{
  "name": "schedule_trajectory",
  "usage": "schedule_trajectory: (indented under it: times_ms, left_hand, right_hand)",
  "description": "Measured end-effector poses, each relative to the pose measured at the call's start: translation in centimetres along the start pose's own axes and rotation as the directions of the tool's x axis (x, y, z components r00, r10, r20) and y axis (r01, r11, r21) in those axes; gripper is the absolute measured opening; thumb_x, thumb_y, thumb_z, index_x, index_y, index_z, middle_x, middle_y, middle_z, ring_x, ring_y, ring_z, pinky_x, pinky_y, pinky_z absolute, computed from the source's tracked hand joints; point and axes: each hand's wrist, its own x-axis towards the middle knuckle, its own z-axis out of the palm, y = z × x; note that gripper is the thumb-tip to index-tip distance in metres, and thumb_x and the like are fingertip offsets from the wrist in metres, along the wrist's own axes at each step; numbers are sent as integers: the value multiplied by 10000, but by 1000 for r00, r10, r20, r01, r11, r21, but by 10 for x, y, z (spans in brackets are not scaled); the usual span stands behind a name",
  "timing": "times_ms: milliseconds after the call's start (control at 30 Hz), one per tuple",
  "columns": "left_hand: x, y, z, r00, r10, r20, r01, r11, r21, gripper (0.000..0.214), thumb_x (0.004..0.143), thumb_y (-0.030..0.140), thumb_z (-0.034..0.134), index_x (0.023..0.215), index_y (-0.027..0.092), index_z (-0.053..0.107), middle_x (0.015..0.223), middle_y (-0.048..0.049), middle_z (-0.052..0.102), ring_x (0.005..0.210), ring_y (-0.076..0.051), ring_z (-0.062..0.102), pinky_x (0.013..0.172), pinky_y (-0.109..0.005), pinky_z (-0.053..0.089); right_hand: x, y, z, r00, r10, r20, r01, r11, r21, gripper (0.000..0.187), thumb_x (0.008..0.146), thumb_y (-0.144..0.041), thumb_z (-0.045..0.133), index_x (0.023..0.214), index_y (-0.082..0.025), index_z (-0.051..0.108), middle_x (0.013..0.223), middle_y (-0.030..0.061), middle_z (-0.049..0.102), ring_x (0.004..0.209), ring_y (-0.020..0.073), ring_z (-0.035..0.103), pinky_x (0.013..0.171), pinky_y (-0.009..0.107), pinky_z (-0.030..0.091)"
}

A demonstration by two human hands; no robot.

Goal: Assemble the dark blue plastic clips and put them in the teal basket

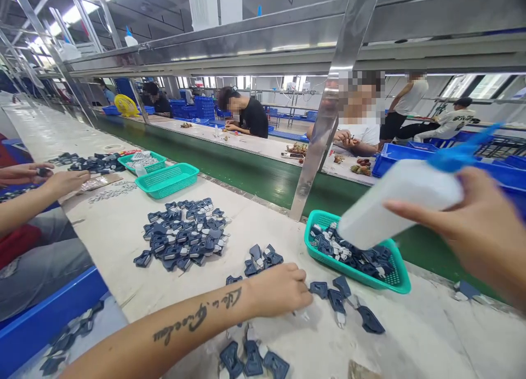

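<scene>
My right hand [480, 225] grips a white squeeze bottle [400, 206] with a blue nozzle, tilted above a teal basket [400, 283] that holds several dark blue plastic parts. My left hand [279, 288] lies fingers-down on the pale worktable [263, 225], touching small dark blue parts with white tips [339, 302] set out in a short row beside the basket. More of these parts [250, 360] lie under my forearm. A large heap of the same parts [184, 234] sits farther left.
A person at my left has hands [61, 182] on the table near more parts and two teal baskets [166, 179]. A blue bin [45, 324] sits at the near left edge. A steel post [329, 110] rises beside a green conveyor [255, 173]. Several workers sit opposite.
</scene>
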Motion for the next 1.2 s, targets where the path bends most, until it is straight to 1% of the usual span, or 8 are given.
schedule_trajectory:
  times_ms: [33, 133, 267, 400, 500, 700, 900, 1200]
  left_hand:
    - [4, 3, 4, 1000, 23, -4, -23, 1000, 19, 118, 841, 98, 542, 749, 149, 595, 695, 12, 617, 730, -143, 605, 662, -300, 510]
    - [13, 8, 10, 999, 45, -21, -44, 998, 40, 94, 844, 96, 539, 787, 145, 596, 729, 12, 622, 680, -128, 600, 588, -269, 511]
    - [16, 8, 8, 998, 1, -59, -1, 1000, 7, 89, 859, 100, 513, 880, 138, 590, 849, -14, 632, 725, -133, 607, 535, -239, 505]
    - [7, 3, 2, 996, -53, -69, 49, 997, -57, 78, 851, 100, 521, 859, 138, 589, 872, -21, 637, 774, -145, 608, 611, -272, 523]
    - [-5, -7, 1, 989, -139, -56, 132, 984, -119, 61, 855, 166, 535, 864, 138, 590, 865, -28, 641, 820, -167, 613, 686, -323, 526]
    - [-21, -32, 6, 936, -350, 21, 344, 904, -252, 273, 822, 384, 584, 938, 136, 588, 955, -57, 642, 926, -220, 606, 880, -477, 451]
    - [-23, -34, 5, 926, -352, 134, 376, 861, -341, 350, 791, 465, 589, 941, 148, 585, 923, -51, 637, 899, -220, 601, 837, -459, 465]
    - [-26, -30, -1, 930, -286, 233, 358, 853, -381, 241, 810, 385, 593, 874, 154, 606, 859, -32, 656, 852, -203, 618, 865, -465, 449]
  right_hand:
    - [3, -12, 14, 997, 69, 46, -77, 975, 210, 730, 554, -512, 769, 1133, -167, 490, 1018, 102, 604, 766, 180, 603, 584, 296, 486]
    - [8, -29, 68, 988, 32, 153, -84, 934, 348, 800, 529, -513, 764, 1170, -174, 426, 1090, 97, 578, 876, 209, 597, 677, 327, 514]
    - [8, -24, 133, 972, -44, 229, -41, 934, 354, 862, 509, -467, 789, 1208, -187, 370, 1159, 75, 544, 996, 215, 557, 818, 352, 491]
    - [4, -22, 165, 955, -37, 295, -35, 971, 237, 648, 708, -445, 685, 1218, -164, 401, 1136, 84, 533, 979, 203, 550, 818, 391, 480]
    - [0, -22, 172, 945, -11, 326, -27, 993, 115, 535, 815, -446, 574, 1240, -168, 405, 1160, 87, 513, 990, 197, 542, 809, 387, 483]
    - [-4, -24, 167, 923, 28, 384, 68, 970, -235, 611, 817, -560, 512, 1264, -161, 391, 1095, 89, 548, 938, 197, 563, 807, 409, 475]
    - [-1, -31, 162, 910, 40, 413, 192, 842, -504, 654, 819, -635, 439, 1236, -131, 428, 966, 77, 591, 909, 200, 572, 870, 444, 419]
    - [5, -37, 155, 869, 82, 487, 239, 793, -560, 745, 802, -692, 400, 1269, -112, 400, 797, 41, 607, 701, 152, 592, 706, 351, 473]
